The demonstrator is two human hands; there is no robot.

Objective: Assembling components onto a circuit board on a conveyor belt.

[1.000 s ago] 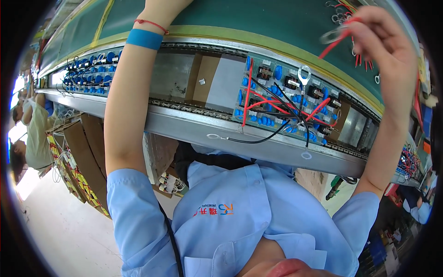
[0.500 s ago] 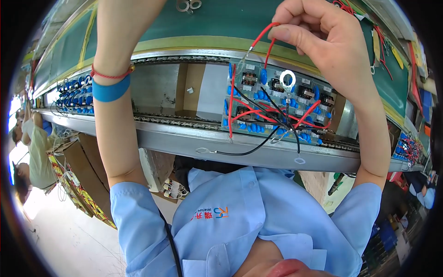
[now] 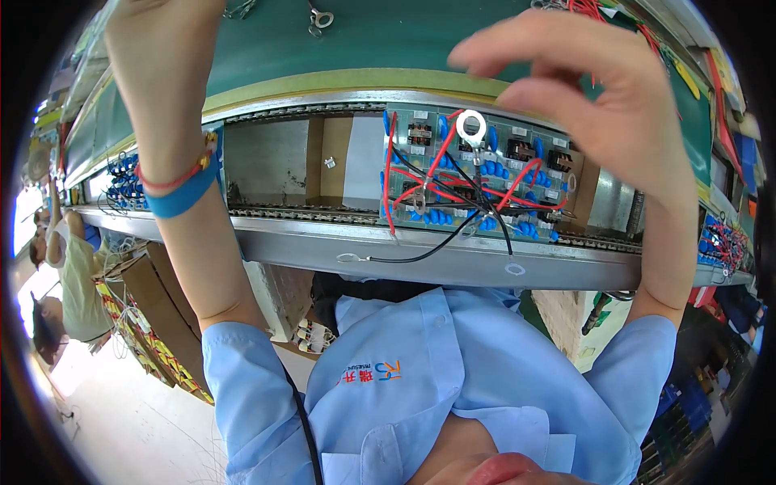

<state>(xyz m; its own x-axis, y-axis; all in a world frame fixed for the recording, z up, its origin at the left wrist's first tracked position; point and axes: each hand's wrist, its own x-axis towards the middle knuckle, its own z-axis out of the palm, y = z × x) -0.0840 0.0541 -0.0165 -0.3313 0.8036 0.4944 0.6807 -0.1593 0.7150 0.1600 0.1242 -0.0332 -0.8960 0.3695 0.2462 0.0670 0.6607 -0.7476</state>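
Lying across the chain rails right of the middle, a circuit board (image 3: 495, 184) carries rows of blue disc components (image 3: 436, 217) and dark wound coils (image 3: 520, 150). Red wires (image 3: 389, 194) and black wires (image 3: 420, 256) cross over it in a tangle. One large ring terminal (image 3: 471, 115) shows at its far side; one black lead runs left past the near edge of the board, its ring end over the conveyor's metal rail (image 3: 307, 246).

Right hand (image 3: 606, 93): open, thumb and fingers parted and curved, above the far right part of the board. Outline somewhat blurred; contact with the board cannot be judged. Left hand (image 3: 162, 44): far left, above the green mat (image 3: 388, 52), wrist wearing a blue band (image 3: 184, 194) and a red cord. Its fingers pass out of view at the far edge, so whether it grips anything cannot be told.

On the mat, loose ring terminals (image 3: 322, 20) lie between the hands at the far side; a bunch of red leads (image 3: 586, 8) lies far right. Left of the board, between the rails: white sheet (image 3: 364, 166), brown cardboard (image 3: 335, 186). Farther left, more blue components (image 3: 125, 182) sit on the line. Near left, on the floor side: a cardboard box (image 3: 153, 283), and a co-worker (image 3: 85, 275) in a pale top.
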